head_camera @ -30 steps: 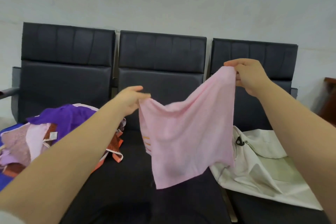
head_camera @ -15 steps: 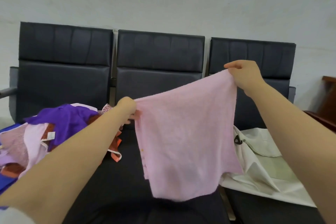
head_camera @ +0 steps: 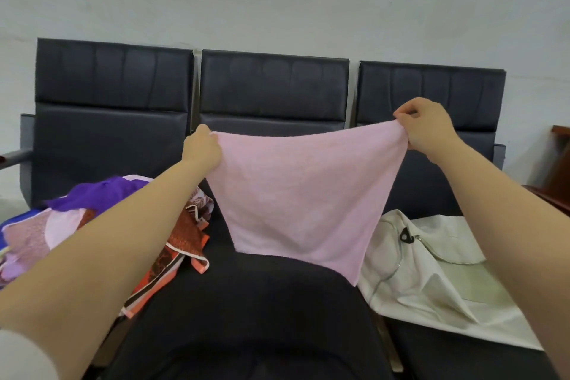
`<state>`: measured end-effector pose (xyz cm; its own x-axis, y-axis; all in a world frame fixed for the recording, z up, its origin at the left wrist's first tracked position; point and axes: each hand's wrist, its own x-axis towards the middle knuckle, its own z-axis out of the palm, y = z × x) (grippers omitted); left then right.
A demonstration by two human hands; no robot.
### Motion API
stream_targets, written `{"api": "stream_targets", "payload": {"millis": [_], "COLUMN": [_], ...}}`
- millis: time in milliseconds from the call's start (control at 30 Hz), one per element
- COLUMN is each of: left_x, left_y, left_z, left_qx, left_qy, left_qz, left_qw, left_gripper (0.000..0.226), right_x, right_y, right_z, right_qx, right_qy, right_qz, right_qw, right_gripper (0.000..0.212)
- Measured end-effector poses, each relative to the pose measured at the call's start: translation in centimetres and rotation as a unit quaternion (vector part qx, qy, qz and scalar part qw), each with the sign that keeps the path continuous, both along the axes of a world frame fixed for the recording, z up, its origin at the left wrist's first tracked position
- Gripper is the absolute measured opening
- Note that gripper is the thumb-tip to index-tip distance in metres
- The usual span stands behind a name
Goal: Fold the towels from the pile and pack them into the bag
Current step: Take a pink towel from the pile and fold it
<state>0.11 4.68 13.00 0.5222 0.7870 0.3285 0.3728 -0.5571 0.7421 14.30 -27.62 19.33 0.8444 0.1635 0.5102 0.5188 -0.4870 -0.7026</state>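
- Two top corners of the pink towel (head_camera: 302, 191) are pinched in curled fingers (head_camera: 212, 141): left hand (head_camera: 202, 148) at nine o'clock, right hand (head_camera: 427, 128) at two.
- It hangs spread above the middle seat (head_camera: 262, 302); pile (head_camera: 92, 219) at eight, bag (head_camera: 431, 271) at four.

Bare left hand (head_camera: 202, 148) and right hand (head_camera: 427, 129), bare forearms, white sleeve (head_camera: 21, 355) at left.

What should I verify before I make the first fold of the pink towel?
1. Left hand pinches a top corner of the pink towel: ok.
2. Right hand pinches the other top corner: ok.
3. Top edge spread between them: ok.
4. Bottom edge level: not ok, slants down rightward.
5. White bag open: cannot tell.
6. Middle seat has bare room: ok.
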Motion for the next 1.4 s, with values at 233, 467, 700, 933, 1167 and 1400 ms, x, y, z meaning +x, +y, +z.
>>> {"api": "stream_targets", "payload": {"millis": [233,467,700,933,1167,1400], "left_x": [-0.7,-2.8,-3.7,-3.2,-3.4,-3.9], "left_y": [0.9,1.4,2.3,3.1,3.9,4.3], "left_z": [1.7,2.8,3.1,3.0,2.8,2.9], "left_qx": [-0.103,-0.315,-0.235,-0.149,-0.118,-0.08], "left_qy": [-0.07,-0.223,-0.175,-0.167,-0.133,-0.122], "left_qz": [-0.033,-0.169,-0.216,-0.137,-0.118,-0.096], "left_qw": [0.992,0.907,0.931,0.965,0.977,0.985], "left_gripper": [0.032,0.024,0.038,0.013,0.009,0.013], "right_x": [-0.1,-0.2,0.3,0.1,-0.4,-0.1], "right_y": [0.0,-1.4,-1.6,-0.6,-1.0,-1.5], "right_z": [-0.2,-0.1,0.0,-0.1,-0.3,-0.5], "right_qx": [0.109,0.03,-0.11,-0.125,0.063,-0.06], "right_qy": [0.101,0.153,0.031,-0.011,0.082,0.051], "right_qz": [0.057,0.133,0.033,0.027,0.134,0.125], "right_qw": [0.987,0.979,0.993,0.992,0.986,0.989], "right_gripper": [0.013,0.044,0.025,0.021,0.021,0.019]}}
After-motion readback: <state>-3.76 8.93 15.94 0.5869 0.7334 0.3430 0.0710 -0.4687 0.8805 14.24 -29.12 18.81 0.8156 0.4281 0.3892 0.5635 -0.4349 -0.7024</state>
